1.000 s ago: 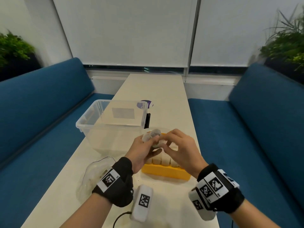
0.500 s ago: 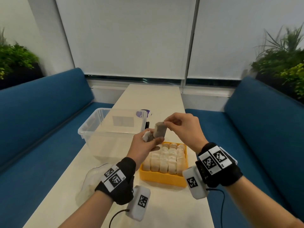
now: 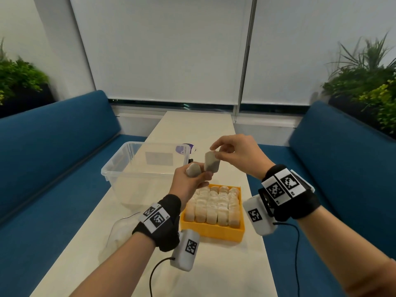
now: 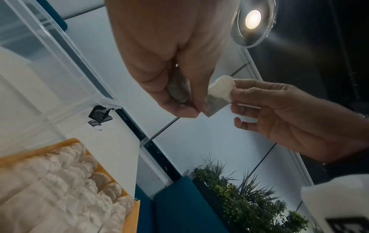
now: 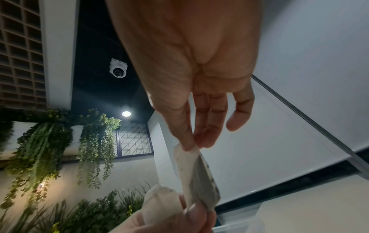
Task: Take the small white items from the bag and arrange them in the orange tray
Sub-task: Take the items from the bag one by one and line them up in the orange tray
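Note:
Both hands are raised above the orange tray (image 3: 212, 233), which is packed with rows of small white sachets (image 3: 212, 205). My left hand (image 3: 198, 176) grips one white sachet (image 3: 193, 169) (image 4: 177, 89) in its curled fingers. Thumb and forefinger of my right hand (image 3: 214, 152) pinch the top edge of a second sachet (image 3: 211, 163) (image 5: 196, 173), which hangs just right of the first. A left fingertip (image 4: 205, 102) touches that second sachet's lower corner. The crumpled clear bag (image 3: 120, 230) lies on the table, left of my left wrist.
A clear plastic bin (image 3: 145, 168) stands on the long white table (image 3: 214, 275), behind and left of the tray. A small purple-and-white object (image 3: 185, 148) lies beyond the bin. Blue benches (image 3: 53, 157) run along both sides, with plants at the far corners.
Both hands have risen from just over the tray. My right hand has drawn one sachet up and to the right, apart from the one in my left hand.

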Available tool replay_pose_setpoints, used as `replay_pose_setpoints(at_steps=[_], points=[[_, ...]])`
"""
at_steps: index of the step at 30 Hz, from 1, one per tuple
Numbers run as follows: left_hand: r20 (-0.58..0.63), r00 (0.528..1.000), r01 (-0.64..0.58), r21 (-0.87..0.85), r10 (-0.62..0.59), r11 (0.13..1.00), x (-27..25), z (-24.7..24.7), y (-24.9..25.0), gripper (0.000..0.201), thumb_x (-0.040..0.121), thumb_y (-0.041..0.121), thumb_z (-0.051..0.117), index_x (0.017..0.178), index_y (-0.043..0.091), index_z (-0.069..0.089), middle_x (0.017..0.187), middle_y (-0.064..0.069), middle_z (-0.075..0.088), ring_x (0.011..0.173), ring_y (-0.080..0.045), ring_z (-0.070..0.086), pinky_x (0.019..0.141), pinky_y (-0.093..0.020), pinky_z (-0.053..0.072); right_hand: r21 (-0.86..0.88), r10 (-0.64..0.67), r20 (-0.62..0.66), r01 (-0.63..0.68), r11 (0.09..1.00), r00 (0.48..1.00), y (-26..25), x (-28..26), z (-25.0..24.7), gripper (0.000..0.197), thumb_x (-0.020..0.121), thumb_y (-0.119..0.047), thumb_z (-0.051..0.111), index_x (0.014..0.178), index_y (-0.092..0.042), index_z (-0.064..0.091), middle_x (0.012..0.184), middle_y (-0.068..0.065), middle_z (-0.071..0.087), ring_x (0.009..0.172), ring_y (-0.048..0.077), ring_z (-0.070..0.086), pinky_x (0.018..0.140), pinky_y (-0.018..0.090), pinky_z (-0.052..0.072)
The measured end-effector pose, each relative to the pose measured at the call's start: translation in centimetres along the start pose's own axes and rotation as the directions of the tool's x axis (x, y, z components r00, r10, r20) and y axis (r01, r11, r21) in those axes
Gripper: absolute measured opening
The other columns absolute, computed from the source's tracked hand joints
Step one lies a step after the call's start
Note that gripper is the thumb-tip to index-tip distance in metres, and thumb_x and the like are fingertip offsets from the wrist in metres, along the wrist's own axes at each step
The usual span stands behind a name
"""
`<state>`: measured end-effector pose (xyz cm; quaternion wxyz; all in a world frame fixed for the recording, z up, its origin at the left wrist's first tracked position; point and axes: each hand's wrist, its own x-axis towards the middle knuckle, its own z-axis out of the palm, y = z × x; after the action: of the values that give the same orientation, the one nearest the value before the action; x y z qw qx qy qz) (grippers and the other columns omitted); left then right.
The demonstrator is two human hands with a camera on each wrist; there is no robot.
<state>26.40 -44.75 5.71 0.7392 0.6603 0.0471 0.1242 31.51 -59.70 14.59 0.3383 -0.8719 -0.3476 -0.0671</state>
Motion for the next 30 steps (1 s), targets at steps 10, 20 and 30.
replay_pose_setpoints(at_steps=[10, 20, 30], points=[[-0.017, 0.999, 0.043, 0.058, -0.042, 0.997, -0.2, -0.9, -1.0, 0.012, 0.085, 0.003, 0.070, 0.094, 0.011, 0.069, 0.084, -0.008, 0.066, 0.078, -0.016, 0.064, 0.066, -0.020, 0.056, -0.076, -0.018, 0.030, 0.020, 0.997, 0.999, -0.4, 0.3, 0.9, 0.012, 0.087, -0.012, 0.062, 0.094, -0.011, 0.073, 0.078, 0.000, 0.062, 0.074, 0.012, 0.055, 0.066, 0.015, 0.042], [-0.144, 0.977, 0.163, 0.040, -0.156, 0.986, -1.1, -2.8, -3.6, 0.016, 0.085, 0.005, 0.070, 0.100, 0.002, 0.070, 0.085, -0.011, 0.069, 0.076, -0.017, 0.065, 0.069, -0.024, 0.058, -0.230, 0.198, 0.214, -0.147, 0.962, 0.957, 4.8, 0.5, 4.8, 0.011, 0.086, -0.013, 0.061, 0.089, -0.015, 0.071, 0.085, -0.003, 0.059, 0.084, 0.016, 0.057, 0.071, 0.026, 0.047], [-0.174, 0.970, 0.180, 0.051, -0.169, 0.982, -1.8, -4.8, -3.9, 0.012, 0.085, 0.003, 0.069, 0.097, 0.003, 0.070, 0.080, -0.011, 0.066, 0.074, -0.017, 0.062, 0.069, -0.025, 0.058, -0.621, 0.507, 0.421, -0.169, 0.766, 0.752, 10.4, -1.2, 11.2, 0.012, 0.083, -0.007, 0.064, 0.087, -0.019, 0.063, 0.106, 0.002, 0.062, 0.108, 0.028, 0.056, 0.100, 0.050, 0.033]])
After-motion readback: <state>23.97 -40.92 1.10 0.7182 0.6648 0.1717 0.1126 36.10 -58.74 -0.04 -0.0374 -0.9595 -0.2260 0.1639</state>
